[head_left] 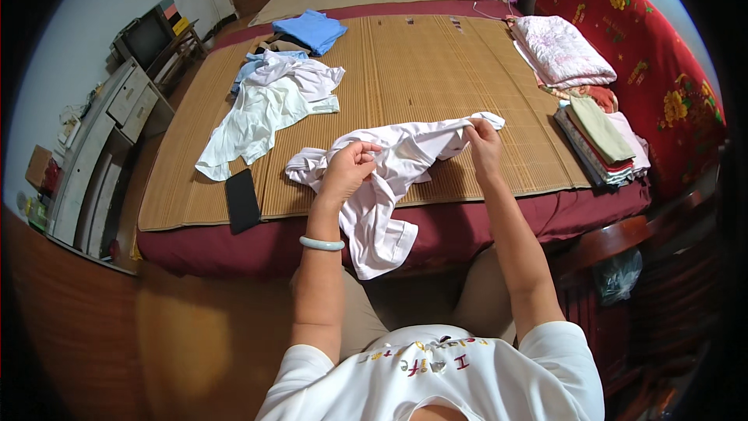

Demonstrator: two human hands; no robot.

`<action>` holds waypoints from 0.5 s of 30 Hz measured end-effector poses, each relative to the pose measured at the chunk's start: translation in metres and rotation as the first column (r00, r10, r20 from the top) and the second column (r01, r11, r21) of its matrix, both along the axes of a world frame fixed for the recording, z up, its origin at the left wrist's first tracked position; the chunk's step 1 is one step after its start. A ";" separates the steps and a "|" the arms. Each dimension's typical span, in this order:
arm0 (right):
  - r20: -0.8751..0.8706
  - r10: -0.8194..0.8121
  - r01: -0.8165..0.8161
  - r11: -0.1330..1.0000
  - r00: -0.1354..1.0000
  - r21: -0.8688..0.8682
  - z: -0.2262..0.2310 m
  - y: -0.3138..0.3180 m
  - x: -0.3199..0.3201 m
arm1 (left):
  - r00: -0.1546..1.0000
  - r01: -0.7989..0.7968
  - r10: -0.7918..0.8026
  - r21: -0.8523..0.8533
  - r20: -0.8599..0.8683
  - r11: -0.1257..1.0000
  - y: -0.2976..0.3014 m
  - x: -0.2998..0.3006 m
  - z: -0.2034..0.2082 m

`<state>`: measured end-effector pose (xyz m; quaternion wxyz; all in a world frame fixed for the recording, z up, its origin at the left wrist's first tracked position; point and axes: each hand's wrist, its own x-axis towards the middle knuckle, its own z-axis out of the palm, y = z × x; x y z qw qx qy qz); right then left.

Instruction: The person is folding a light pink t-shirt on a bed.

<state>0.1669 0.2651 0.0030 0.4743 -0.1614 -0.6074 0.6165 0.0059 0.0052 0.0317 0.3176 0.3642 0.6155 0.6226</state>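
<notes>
- At the left, a black device (243,201), perhaps a phone, lay flat on the front border of the straw mat (421,70), which covered the bed (210,249). I think it was put there to be near the person, but beside the work.
- Just behind it, loose white clothes (261,113) lay spread and wrinkled. They were probably kept in one heap so that they could be reached easily.
- Behind this heap was a blue cloth (310,31), lying flatter, on top of darker clothes.
- The left hand (343,171), with a pale bracelet (322,244) above its wrist, was over the left part of the pale garment (393,168). Its fingers were curled and the tips came near together, but I cannot tell if cloth was between them.
- The pale garment was in front of the person, partly on the mat, and one part hung down over the bed's front edge, it seems by its own weight.
- The right hand (483,140) pinched the garment near its right end, a little raised, probably to keep the upper edge stretched.
- At the right, a folded quilt (565,51) and, nearer, a folded pile (604,140) stood by the bed's side, perhaps to stay apart from the loose clothes.
</notes>
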 end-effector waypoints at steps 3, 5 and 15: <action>0.077 -0.217 0.188 0.941 0.973 0.281 0.011 -0.004 0.042 | 0.999 -0.047 0.046 0.044 0.024 0.998 -0.004 0.000 -0.001; 0.062 -0.280 0.259 0.937 0.958 0.233 0.016 -0.024 0.087 | 0.998 -0.055 0.053 0.063 0.030 0.996 -0.008 -0.002 -0.004; 0.600 -0.099 0.483 0.703 0.794 -0.522 -0.124 -0.192 0.349 | 0.996 -0.082 0.085 0.064 -0.040 0.995 -0.012 -0.008 -0.002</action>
